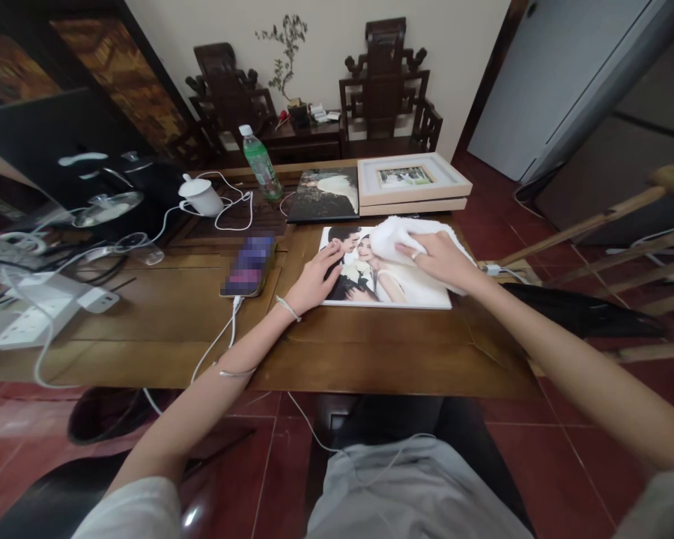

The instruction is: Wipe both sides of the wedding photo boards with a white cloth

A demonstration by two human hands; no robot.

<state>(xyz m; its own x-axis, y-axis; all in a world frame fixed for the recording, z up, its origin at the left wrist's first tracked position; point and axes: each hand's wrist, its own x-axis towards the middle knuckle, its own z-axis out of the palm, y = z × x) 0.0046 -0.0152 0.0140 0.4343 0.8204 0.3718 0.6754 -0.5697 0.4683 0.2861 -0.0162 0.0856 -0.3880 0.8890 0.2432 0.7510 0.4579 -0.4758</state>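
A wedding photo panel point(393, 293) lies flat on the wooden table point(382, 352) in front of me. My left hand point(321, 273) rests on its left edge, fingers stretched out and pressing down. Over the panel's upper right part, my right hand point(441, 258) grips a white cloth point(393, 233), which lies bunched against the photo and trails off to the right. The cloth hides the panel's upper right corner.
Behind the panel are a dark photo panel point(323, 196) and stacked light frames point(416, 180). Leftward lie a charging phone point(248, 268), a green-labelled bottle point(262, 165), a lidded white cup point(201, 196), a power strip point(39, 311) and loose cables. A wooden chair point(600, 224) stands at right.
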